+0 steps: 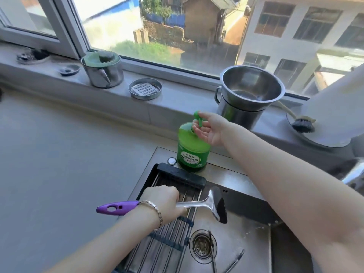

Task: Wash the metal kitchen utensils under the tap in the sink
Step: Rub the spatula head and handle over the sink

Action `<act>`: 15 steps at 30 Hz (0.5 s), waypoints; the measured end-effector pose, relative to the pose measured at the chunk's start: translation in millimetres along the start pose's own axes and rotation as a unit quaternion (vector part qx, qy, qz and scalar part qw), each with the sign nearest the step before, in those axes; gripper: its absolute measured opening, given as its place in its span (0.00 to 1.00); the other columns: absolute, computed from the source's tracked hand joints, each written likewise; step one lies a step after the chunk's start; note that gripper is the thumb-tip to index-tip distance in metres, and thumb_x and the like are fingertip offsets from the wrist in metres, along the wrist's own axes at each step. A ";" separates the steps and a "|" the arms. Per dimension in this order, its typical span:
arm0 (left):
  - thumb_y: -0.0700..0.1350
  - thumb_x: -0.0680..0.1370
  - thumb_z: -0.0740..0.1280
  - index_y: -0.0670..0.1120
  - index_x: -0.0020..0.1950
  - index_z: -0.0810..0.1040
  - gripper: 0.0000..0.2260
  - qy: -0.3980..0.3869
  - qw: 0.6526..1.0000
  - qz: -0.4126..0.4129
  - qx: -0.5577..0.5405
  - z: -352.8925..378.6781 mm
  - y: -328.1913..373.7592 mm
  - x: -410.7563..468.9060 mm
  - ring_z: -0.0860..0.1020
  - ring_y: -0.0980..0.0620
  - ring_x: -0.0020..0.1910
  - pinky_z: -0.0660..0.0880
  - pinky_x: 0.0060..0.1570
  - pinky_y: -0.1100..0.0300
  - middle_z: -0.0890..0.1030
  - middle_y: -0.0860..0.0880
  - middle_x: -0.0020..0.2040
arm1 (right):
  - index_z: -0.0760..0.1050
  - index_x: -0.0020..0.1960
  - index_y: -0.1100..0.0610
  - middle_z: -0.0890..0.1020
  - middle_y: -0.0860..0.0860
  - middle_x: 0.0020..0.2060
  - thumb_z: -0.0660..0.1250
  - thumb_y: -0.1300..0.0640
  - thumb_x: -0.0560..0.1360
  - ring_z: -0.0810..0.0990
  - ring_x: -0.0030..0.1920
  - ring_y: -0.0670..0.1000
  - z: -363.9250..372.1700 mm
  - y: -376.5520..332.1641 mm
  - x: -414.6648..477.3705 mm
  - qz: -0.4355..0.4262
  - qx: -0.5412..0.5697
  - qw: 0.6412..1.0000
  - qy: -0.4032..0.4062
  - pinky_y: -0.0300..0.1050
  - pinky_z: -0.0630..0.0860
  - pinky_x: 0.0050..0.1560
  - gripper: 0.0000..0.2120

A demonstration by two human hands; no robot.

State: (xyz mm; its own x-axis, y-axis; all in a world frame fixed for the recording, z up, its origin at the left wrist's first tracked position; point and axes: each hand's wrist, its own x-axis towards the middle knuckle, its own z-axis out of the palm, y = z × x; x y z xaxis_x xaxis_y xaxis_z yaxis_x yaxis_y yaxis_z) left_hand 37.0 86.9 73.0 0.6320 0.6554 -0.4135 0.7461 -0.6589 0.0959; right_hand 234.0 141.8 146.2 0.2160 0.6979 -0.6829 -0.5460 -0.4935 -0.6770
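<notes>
My left hand (164, 201) is shut on a metal spatula (214, 203) with a purple handle, held level over the steel sink (242, 231); its blade points right. My right hand (209, 129) reaches to the green dish soap bottle (192, 152) on the sink's back ledge, thumb on top of the pump head and fingers cupped under its spout. Thin metal utensils (213, 253) lie in the basin beside the drain (202, 246). The tap (352, 174) shows only partly at the right edge.
A roll-up drying rack (167, 239) covers the sink's left part. On the windowsill stand a steel mug with a green lid (103, 70), a round grater dish (145, 88), stacked steel pots (248, 95) and a dish brush (302, 124). Grey countertop (69, 154) spreads left.
</notes>
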 end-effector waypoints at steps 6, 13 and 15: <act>0.62 0.71 0.60 0.51 0.40 0.75 0.15 0.006 1.000 0.002 -0.022 11.1 -4.0 9.2 0.77 0.49 0.38 0.68 0.34 0.61 0.78 0.51 0.36 | 0.74 0.37 0.64 0.76 0.53 0.21 0.63 0.55 0.76 0.75 0.18 0.47 1.5 -5.9 8.6 0.019 0.023 1.000 0.005 0.33 0.73 0.19 0.14; 0.62 0.71 0.60 0.52 0.39 0.75 0.15 -0.001 0.998 0.006 -0.062 23.2 -0.9 22.6 0.76 0.50 0.37 0.66 0.31 0.62 0.76 0.52 0.34 | 0.73 0.40 0.65 0.73 0.54 0.24 0.64 0.57 0.76 0.72 0.17 0.47 0.2 -15.6 13.6 0.072 0.036 0.997 0.005 0.33 0.72 0.18 0.12; 0.63 0.70 0.60 0.52 0.38 0.75 0.15 -0.004 0.998 0.000 -0.066 26.0 -4.0 22.9 0.74 0.50 0.35 0.65 0.30 0.62 0.72 0.53 0.30 | 0.73 0.39 0.65 0.73 0.54 0.25 0.64 0.56 0.76 0.72 0.17 0.47 -0.8 -14.8 15.4 0.076 0.043 0.996 0.002 0.33 0.72 0.18 0.12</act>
State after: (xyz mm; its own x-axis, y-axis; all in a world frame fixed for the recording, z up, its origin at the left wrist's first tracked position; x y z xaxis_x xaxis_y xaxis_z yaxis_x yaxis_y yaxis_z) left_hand 43.0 95.0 39.6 0.6304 0.6529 -0.4199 0.7678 -0.6042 0.2132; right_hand 246.0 159.4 145.5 0.1294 0.6158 -0.7772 -0.6396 -0.5471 -0.5400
